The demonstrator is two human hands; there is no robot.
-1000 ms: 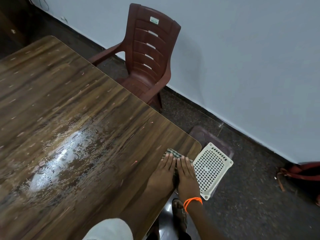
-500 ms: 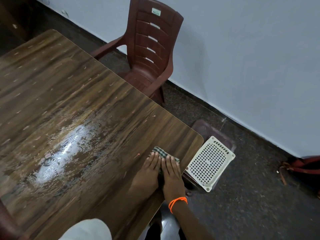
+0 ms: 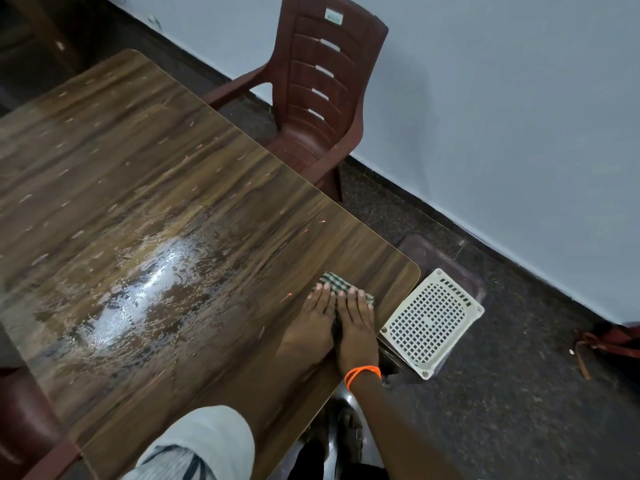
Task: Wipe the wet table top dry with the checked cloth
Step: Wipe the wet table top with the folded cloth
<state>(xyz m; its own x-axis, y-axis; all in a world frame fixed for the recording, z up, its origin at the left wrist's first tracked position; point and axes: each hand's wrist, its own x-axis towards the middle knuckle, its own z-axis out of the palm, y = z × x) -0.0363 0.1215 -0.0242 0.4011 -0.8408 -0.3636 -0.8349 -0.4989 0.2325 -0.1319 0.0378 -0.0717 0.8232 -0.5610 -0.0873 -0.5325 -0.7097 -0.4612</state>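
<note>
Head view: both hands flat on the cloth (image 3: 341,287), fingers straight and together, palms down, pinching nothing. Left hand (image 3: 313,318) and right hand (image 3: 356,323) lie side by side, touching. Cloth is folded small, green-checked, mostly hidden under the fingers, far edge showing. It sits on the surface (image 3: 173,174) near the right corner, just short of the edge. Water patch (image 3: 138,292) shines left of the hands, near but apart from the cloth. Orange band (image 3: 362,372) on right wrist. Pale sleeve (image 3: 204,445) at near edge. Brown chair (image 3: 325,88) at the far side by the wall. White grille (image 3: 431,325) on the floor right of the corner.
</note>
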